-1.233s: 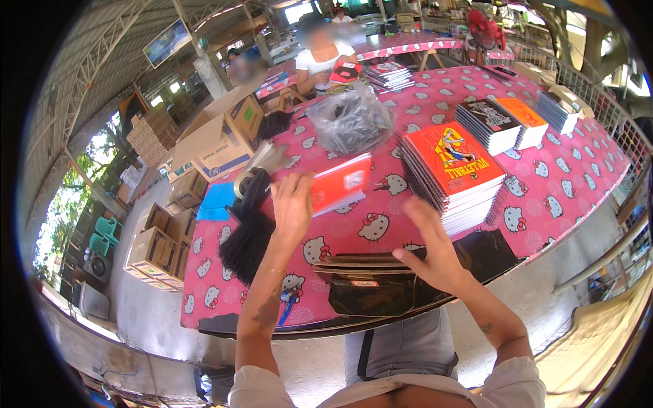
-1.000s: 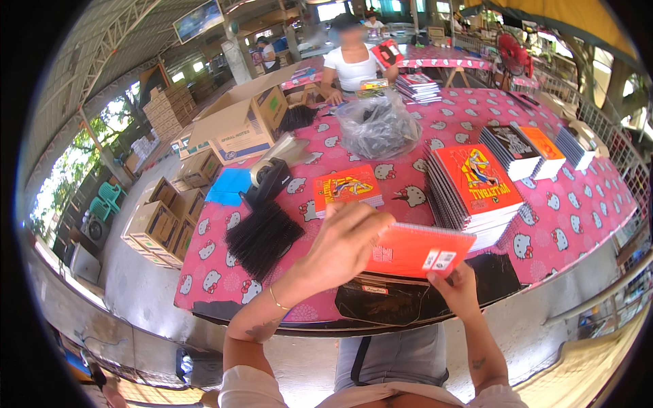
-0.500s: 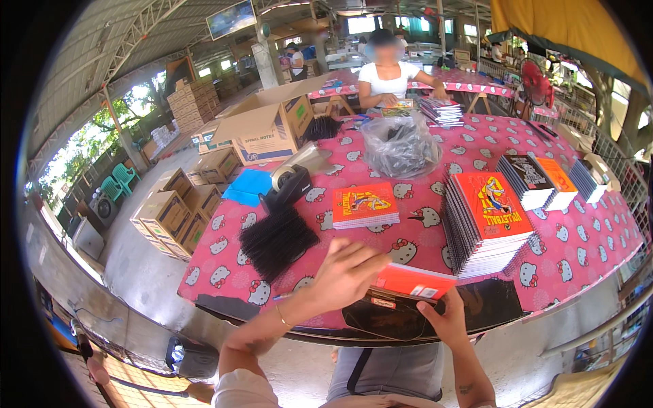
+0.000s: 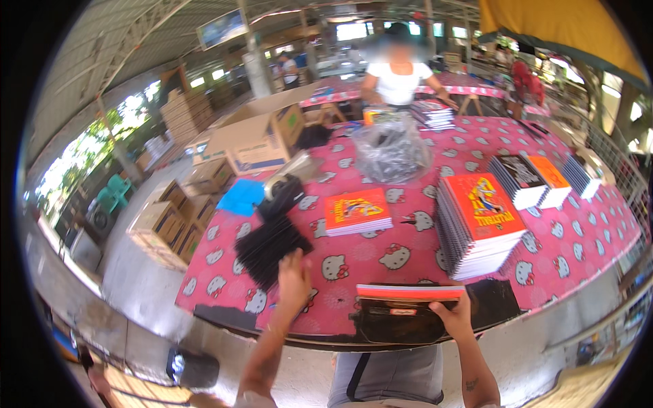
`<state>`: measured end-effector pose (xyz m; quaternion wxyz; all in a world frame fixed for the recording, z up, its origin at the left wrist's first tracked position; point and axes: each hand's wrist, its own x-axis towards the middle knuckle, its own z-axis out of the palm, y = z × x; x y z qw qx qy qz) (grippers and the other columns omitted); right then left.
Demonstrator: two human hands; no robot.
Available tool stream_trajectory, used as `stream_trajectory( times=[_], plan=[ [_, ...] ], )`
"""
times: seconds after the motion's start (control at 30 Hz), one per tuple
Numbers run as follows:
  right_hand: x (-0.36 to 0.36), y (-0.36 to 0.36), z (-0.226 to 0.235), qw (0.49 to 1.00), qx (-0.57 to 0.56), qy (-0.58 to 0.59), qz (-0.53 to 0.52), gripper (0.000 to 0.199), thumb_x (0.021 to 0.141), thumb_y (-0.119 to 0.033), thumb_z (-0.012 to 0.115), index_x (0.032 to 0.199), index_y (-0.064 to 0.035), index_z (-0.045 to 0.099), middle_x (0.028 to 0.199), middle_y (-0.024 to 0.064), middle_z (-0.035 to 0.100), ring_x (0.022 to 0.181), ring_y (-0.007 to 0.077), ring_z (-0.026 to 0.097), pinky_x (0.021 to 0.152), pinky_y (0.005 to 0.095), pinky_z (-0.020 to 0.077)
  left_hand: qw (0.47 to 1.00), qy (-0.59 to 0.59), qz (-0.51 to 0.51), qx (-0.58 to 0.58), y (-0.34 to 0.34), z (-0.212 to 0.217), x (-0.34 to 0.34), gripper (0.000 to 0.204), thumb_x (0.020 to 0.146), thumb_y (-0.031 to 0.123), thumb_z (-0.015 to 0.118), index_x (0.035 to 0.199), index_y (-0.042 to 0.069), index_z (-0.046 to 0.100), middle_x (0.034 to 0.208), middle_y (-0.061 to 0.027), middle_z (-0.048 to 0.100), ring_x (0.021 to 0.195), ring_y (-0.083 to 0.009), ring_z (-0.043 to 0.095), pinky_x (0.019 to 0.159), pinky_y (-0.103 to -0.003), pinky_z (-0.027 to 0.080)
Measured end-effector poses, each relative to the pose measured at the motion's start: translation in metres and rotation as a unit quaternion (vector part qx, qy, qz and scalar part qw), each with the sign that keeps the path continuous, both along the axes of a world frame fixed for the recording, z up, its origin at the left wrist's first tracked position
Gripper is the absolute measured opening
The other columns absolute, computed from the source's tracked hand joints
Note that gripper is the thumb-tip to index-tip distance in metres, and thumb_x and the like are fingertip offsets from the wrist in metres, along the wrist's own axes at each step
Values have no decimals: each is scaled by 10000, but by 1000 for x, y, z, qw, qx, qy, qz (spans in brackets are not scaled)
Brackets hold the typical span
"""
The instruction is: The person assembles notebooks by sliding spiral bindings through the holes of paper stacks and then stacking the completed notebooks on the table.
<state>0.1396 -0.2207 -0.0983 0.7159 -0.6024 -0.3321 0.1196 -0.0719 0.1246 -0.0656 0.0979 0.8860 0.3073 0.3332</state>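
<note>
My right hand (image 4: 454,318) grips the right end of a thin red-covered notebook (image 4: 410,292), held flat on a dark device (image 4: 401,321) at the table's near edge. Fingers apart, my left hand (image 4: 294,277) is raised over the pink patterned tablecloth (image 4: 381,262), just right of a heap of black strips (image 4: 266,246). It holds nothing. A single orange notebook (image 4: 357,211) lies flat beyond my hands. To the right of it rises a tall stack of orange notebooks (image 4: 476,224).
A clear plastic bag of dark items (image 4: 391,151) sits mid-table. More notebook stacks (image 4: 537,180) lie at the right. A person in a white top (image 4: 399,81) works at the far side. Cardboard boxes (image 4: 255,139) stand on the table's left corner and on the floor (image 4: 166,217).
The red notebook has come down from mid-air onto the dark device at the table edge. My left hand has let go of it and moved left toward the black strips.
</note>
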Motion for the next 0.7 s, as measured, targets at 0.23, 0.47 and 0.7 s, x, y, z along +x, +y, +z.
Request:
stream_trajectory(
  times=[0.23,0.47,0.7],
  plan=[
    [-9,17,7,999,23,36,21,556,801,-44,855,1270,3,561,1050,77,680,1027,148,643,923,313,517,984,115,92,105,70,-21,-23,239,879,172,715,1082,48,684,1131,-132,642,1024,-330,628,932,-464,515],
    [-15,17,55,1000,11,-3,17,610,817,-80,842,1343,0,545,1189,102,646,1109,203,617,1018,394,468,975,56,44,210,46,-10,-24,158,913,153,674,1030,63,620,1207,-150,623,1084,-325,620,899,-446,532],
    [-61,79,130,859,-88,-503,-33,376,821,-186,795,1161,-65,690,1213,132,614,1112,327,608,966,494,459,975,-59,64,-205,60,5,-21,259,1067,309,548,1084,51,562,749,-108,617,521,-260,569,455,-384,429]
  ],
)
